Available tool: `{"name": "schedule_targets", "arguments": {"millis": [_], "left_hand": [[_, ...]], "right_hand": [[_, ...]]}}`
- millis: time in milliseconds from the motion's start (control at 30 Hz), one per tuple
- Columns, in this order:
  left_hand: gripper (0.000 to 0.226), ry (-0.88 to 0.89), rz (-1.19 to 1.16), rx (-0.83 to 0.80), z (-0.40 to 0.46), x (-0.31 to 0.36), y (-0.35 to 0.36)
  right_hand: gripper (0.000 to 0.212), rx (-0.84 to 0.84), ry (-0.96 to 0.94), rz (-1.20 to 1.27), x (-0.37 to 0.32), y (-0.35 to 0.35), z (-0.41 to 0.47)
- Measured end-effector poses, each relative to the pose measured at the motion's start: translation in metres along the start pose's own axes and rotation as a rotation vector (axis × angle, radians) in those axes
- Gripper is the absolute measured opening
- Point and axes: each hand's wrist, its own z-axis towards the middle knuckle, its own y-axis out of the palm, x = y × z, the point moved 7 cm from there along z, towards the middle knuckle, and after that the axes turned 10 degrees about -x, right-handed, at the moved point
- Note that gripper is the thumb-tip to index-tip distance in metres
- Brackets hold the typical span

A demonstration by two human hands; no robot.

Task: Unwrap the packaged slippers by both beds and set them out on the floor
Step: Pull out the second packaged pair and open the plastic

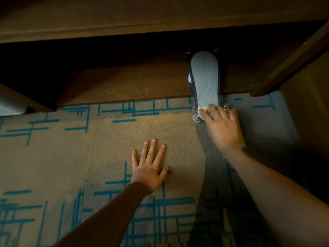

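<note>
A packaged pair of slippers (204, 77) in clear plastic wrap lies sole-up, its grey ribbed sole showing. Its far end rests on a low wooden shelf and its near end hangs over the carpet. My right hand (221, 127) lies on the near end of the package, fingers on the crinkled plastic; I cannot tell whether it grips it. My left hand (151, 166) rests flat on the carpet with fingers spread, holding nothing, well left of the package.
The low wooden shelf (124, 86) sits under a dark wooden furniture top (142, 15). A wooden upright (293, 59) stands at the right, another wooden panel (21, 98) at the left. Tan carpet (71, 148) with teal line patterns covers the floor.
</note>
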Motion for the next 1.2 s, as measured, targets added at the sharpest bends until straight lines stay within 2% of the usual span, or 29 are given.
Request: {"name": "schedule_targets", "arguments": {"millis": [300, 467, 633, 767, 867, 967, 1067, 1200], "left_hand": [[0.069, 0.003, -0.018, -0.034, -0.001, 0.0, 0.0], [0.073, 0.011, -0.013, -0.033, 0.0, 0.001, 0.0], [0.072, 0.0, -0.013, -0.04, -0.001, 0.003, -0.002], [0.068, -0.02, -0.189, -0.012, -0.018, 0.01, -0.009], [0.051, -0.004, -0.486, 0.211, -0.054, 0.013, -0.015], [0.043, 0.171, -0.512, 0.347, -0.089, 0.029, -0.002], [0.04, 0.21, -0.543, 0.303, -0.102, 0.043, 0.017], [0.035, 0.036, -0.614, 0.267, -0.096, 0.047, 0.016]], "right_hand": [[0.068, 0.117, -0.087, -0.057, 0.004, 0.002, 0.004], [0.077, 0.201, -0.087, 0.034, -0.002, 0.018, -0.027], [0.052, 0.31, -0.08, 0.242, -0.036, 0.042, -0.097], [0.073, 0.153, -0.124, 0.244, -0.067, 0.065, -0.158], [0.077, 0.031, -0.192, 0.298, -0.088, 0.078, -0.186], [0.069, 0.013, -0.233, 0.336, -0.097, 0.073, -0.195], [0.066, 0.03, -0.206, 0.428, -0.088, 0.058, -0.186], [0.066, -0.013, -0.268, 0.428, -0.087, 0.05, -0.165]]}}
